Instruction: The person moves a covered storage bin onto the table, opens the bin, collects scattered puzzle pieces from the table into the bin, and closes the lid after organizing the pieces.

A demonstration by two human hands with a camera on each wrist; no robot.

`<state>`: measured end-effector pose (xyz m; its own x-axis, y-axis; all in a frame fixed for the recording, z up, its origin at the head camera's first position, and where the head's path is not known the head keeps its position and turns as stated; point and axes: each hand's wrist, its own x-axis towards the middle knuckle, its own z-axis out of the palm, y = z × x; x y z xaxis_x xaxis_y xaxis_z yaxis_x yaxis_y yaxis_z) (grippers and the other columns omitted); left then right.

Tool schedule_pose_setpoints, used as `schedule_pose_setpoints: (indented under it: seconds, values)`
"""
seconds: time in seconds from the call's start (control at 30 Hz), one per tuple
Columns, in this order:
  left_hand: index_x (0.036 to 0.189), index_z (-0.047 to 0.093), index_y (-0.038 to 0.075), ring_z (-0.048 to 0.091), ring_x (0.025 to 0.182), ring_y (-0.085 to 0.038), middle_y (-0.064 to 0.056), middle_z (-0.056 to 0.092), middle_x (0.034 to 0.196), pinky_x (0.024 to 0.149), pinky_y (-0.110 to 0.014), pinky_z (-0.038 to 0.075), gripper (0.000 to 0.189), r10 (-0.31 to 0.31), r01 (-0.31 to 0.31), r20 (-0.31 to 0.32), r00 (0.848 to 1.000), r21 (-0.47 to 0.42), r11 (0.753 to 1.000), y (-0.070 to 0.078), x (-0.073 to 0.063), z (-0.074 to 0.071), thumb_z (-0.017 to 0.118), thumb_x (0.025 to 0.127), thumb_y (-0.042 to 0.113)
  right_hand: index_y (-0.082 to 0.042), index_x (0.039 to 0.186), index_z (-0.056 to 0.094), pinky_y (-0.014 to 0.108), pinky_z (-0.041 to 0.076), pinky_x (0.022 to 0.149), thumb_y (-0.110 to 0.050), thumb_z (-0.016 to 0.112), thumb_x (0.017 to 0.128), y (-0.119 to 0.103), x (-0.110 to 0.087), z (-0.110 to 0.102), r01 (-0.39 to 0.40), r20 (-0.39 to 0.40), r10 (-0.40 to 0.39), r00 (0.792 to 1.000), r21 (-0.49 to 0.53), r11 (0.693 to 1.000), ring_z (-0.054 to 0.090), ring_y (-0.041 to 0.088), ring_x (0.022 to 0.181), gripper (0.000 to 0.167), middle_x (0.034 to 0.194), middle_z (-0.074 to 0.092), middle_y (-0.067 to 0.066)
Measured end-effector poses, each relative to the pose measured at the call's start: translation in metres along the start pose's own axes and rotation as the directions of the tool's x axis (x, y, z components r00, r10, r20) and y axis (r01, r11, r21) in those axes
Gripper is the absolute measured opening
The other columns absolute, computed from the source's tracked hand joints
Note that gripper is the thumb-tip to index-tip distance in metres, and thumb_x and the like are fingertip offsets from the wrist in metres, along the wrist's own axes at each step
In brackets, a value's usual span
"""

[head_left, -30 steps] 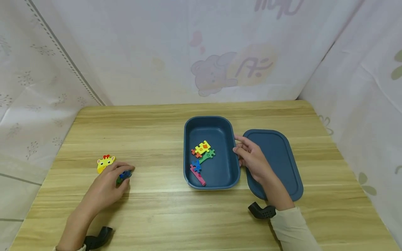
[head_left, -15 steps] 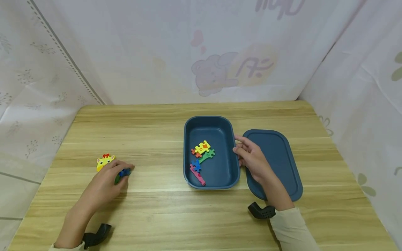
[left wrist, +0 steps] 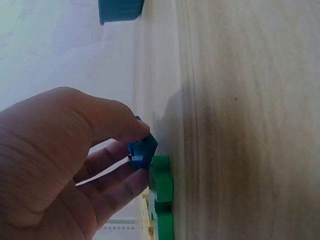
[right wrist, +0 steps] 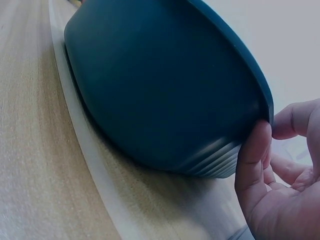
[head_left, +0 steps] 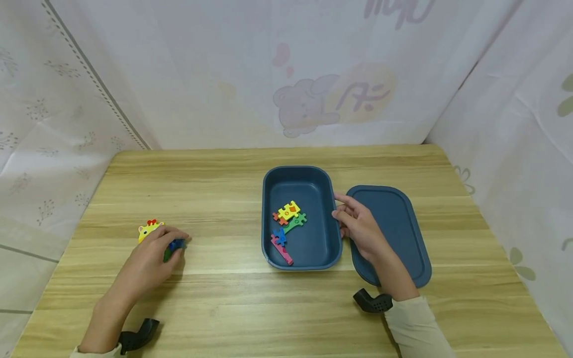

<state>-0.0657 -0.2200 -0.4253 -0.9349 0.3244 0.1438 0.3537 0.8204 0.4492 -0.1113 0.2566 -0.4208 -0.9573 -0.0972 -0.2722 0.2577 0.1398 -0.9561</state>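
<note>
My left hand (head_left: 152,254) pinches a small blue puzzle piece (left wrist: 142,151) between thumb and fingers, low over the wooden table. Right beside that piece, under the fingers, is a green puzzle piece (left wrist: 162,195). A yellow giraffe-head piece (head_left: 149,229) with red horns lies just beyond the knuckles, partly covered by the hand. My right hand (head_left: 358,226) holds the right rim of a dark blue box (head_left: 318,238) with thumb and fingertips. Inside the box, towards its left side, lie a yellow piece (head_left: 288,211), a green piece (head_left: 295,222), a pink piece (head_left: 283,251) and other puzzle pieces.
A dark blue lid (head_left: 398,223) lies flat to the right of the box, partly under my right forearm. The wooden table (head_left: 224,298) ends at pale patterned curtains (head_left: 201,89) at the back and sides. Black wrist mounts (head_left: 373,301) sit at both wrists.
My left hand has shifted very slightly and its fingers have closed a little more around the blue puzzle piece. The right hand, box and lid stay as they were.
</note>
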Motion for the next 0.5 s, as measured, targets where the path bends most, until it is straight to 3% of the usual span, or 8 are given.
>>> schedule_pose_setpoints:
  seconds: [0.23,0.5]
  values:
    - [0.122,0.073,0.003,0.070,0.100,-0.026,-0.013,0.067,0.125,0.079,-0.042,0.061,0.033,0.005,-0.005,-0.040,0.999,-0.008,1.000,0.0019,0.0022,-0.0020,0.075,0.090,-0.002,-0.012,0.164,0.038,0.025,0.053,0.063,-0.014,0.056,0.108,0.0002,-0.0002,0.0003,0.002,0.004,-0.002,1.000,-0.003,1.000,0.057,0.007,0.073,0.059,0.101,0.063,-0.005]
    - [0.119,0.074,0.002,0.072,0.097,-0.026,-0.013,0.067,0.124,0.078,-0.042,0.063,0.033,0.058,-0.060,-0.098,0.994,-0.016,0.998,0.0042,0.0082,-0.0049,0.077,0.088,-0.007,-0.013,0.164,0.038,0.024,0.053,0.063,-0.013,0.055,0.108,-0.0004,-0.0003,-0.0003,-0.003,0.002,0.003,1.000,0.008,1.000,0.057,0.007,0.073,0.059,0.102,0.063,-0.003]
